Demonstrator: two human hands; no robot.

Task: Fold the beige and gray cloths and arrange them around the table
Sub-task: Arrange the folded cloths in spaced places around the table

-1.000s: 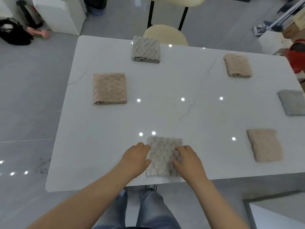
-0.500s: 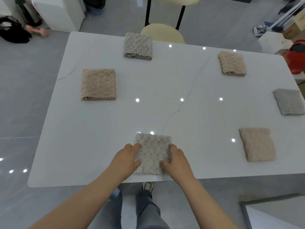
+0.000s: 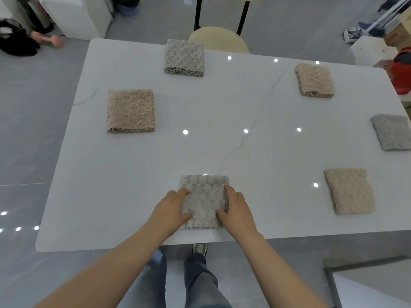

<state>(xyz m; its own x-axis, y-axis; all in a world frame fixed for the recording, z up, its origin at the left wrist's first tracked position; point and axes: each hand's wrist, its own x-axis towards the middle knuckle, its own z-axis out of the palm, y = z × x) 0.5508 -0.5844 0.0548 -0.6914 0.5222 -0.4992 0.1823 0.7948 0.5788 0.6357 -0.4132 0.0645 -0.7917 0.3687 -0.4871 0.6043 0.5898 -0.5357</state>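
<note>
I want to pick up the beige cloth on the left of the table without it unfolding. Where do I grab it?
Probably pinch the beige cloth along its near edge, reaching in low from the near side of the table. That edge shows the stacked wavy layers, so squeezing them together should keep it folded. It lies flat, so slide your fingers under first.

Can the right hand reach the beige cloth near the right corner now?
Probably yes: only bare table lies between the right hand and that beige cloth, once it leaves the gray cloth.
</note>
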